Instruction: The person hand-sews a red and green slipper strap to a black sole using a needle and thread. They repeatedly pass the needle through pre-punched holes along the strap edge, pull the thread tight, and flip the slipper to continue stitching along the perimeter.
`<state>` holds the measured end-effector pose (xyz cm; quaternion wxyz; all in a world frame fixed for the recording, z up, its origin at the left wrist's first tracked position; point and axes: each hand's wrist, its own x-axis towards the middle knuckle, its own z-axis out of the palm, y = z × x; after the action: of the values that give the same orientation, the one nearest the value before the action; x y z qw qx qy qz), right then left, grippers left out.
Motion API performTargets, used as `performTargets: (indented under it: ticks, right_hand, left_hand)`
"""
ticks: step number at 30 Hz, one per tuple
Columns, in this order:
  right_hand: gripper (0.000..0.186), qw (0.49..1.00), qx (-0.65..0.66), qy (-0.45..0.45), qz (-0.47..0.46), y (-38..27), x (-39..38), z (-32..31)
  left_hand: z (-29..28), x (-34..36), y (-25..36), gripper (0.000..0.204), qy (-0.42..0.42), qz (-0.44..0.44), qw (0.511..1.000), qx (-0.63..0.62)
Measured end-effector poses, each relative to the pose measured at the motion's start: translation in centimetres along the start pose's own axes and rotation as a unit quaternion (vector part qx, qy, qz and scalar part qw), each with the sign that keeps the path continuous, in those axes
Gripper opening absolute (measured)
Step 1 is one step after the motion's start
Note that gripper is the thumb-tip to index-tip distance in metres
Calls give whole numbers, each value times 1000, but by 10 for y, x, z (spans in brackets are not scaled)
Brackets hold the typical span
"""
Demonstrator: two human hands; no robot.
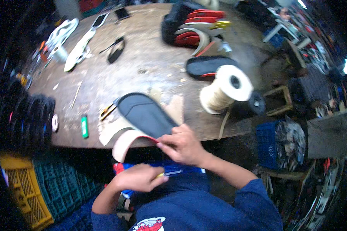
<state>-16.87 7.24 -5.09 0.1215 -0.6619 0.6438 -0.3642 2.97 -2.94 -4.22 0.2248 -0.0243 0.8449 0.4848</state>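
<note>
My right hand [183,144] is closed at the table's near edge, its thumb and fingers pinching the red end of a curled, pale strip [124,144]. The strip bends out past the edge. Just beyond that hand lies a black shoe sole [146,113], flat on the wood. Lower down, in front of my body, my left hand [140,178] is closed around a small tool [171,173] with a yellow handle and a thin, pale shaft pointing right. Its tip is blurred, so its exact kind does not show. Beside the sole is a cream piece of sheet material [113,129].
On the wooden table [142,81] stand a spool of cream cord [223,90], another black sole [210,66] and a heap of red-edged pieces [196,34]. A green lighter-like object [84,127] and brass-coloured scissors [108,111] lie left. Crates [61,181] stand below left.
</note>
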Motion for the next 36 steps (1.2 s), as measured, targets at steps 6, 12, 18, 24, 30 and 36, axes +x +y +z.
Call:
performTargets:
  ticks: [6,12,18,24,30,36]
  right_hand:
    - [16,807,548,47,214,8,-11,11]
    - [21,769,622,97,111,12,-19,33]
    - [25,788,588,100,150,21,-18,27]
    - [19,804,568,93,152,29,-11,16]
    - [40,829,521,111,170,27,-5,16]
    - [40,870,442,105,191,30,0,17]
  left_hand:
    - [-8,7,31,26,391,61,918,-26]
    - [-6,41,18,15,516,74,839,-158]
    - [-12,50,11,16,508,94,832,-201]
    - [-24,53,14,12,478,87,852,-196]
    - [-30,54,24,14,482,88,863,-124]
    - [-33,56,27,18,491,75,864,-84]
